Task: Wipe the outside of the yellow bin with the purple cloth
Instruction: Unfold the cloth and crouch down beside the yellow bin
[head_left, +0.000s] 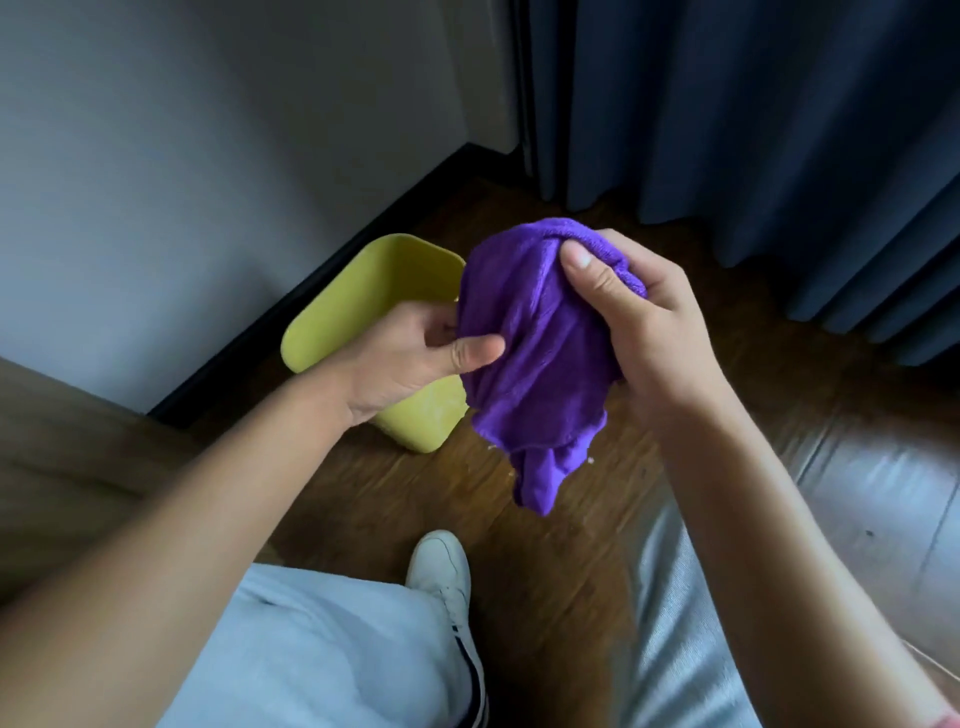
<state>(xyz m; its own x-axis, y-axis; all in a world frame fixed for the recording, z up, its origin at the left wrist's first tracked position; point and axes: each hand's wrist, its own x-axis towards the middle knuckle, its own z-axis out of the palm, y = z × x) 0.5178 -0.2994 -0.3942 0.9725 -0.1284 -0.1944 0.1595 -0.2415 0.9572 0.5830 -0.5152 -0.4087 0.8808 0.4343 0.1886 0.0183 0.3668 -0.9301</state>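
The yellow bin (363, 296) stands open on the wooden floor beside the wall, partly hidden behind my left forearm. The purple cloth (535, 364) hangs bunched in the air just right of the bin, above the floor. My right hand (639, 332) grips its top, thumb pressed on the upper fold. My left hand (410, 358) pinches the cloth's left edge between thumb and fingers, in front of the bin's near right corner. The cloth's lower end dangles free.
A dark baseboard and grey wall (208, 156) run behind the bin. Dark blue curtains (753, 130) hang at the back right. A brown leather seat (883, 519) is at the right, wooden furniture (62, 467) at the left. My white shoe (441, 571) rests on the floor.
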